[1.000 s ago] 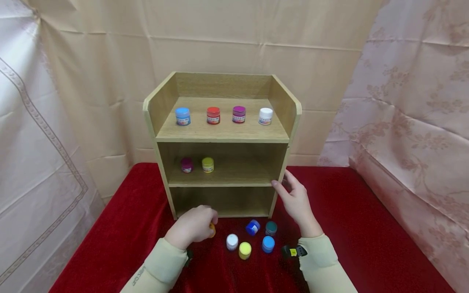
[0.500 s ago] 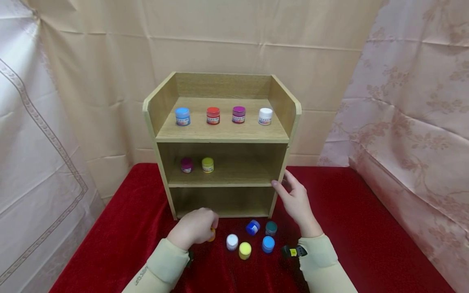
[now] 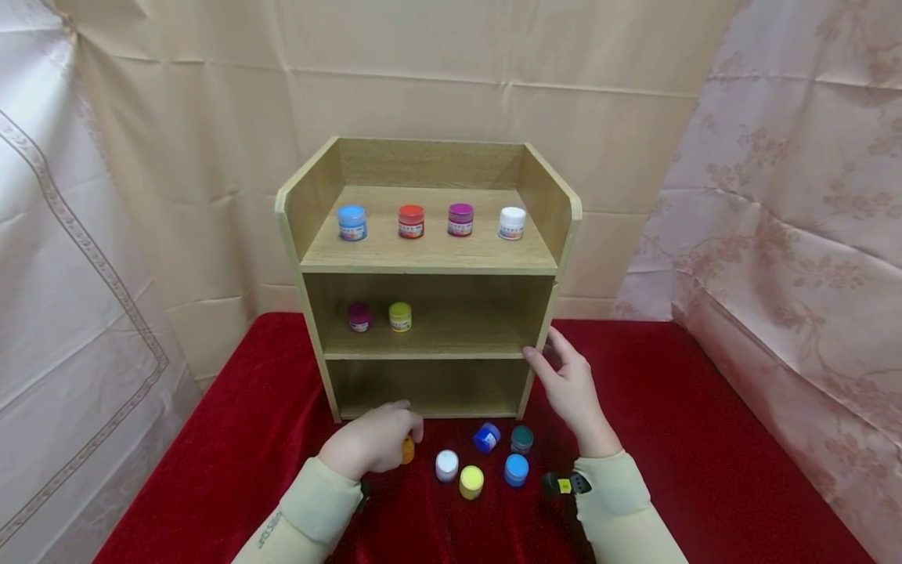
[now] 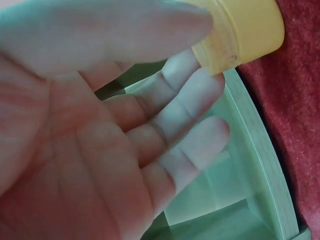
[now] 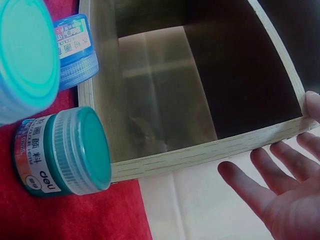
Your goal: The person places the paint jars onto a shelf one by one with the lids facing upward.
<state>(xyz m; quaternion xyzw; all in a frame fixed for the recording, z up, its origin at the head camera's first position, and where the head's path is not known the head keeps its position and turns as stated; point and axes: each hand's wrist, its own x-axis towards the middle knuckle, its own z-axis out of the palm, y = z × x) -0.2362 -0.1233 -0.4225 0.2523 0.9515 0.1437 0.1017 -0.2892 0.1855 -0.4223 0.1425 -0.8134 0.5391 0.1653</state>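
We see the left hand (image 3: 373,440) pinching an orange jar (image 3: 408,450) over the red cloth (image 3: 676,446), just in front of the wooden shelf (image 3: 430,256), while the right hand (image 3: 569,388) holds the shelf's right side, thumb on its front edge

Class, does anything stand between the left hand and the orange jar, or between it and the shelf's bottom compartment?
Nothing visible: the left hand touches the orange jar; no obstacle shows between it and the bottom compartment, though the hand hides part.

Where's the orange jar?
Head view: the orange jar is at the left hand, in front of the shelf, left of the white jar on the red cloth.
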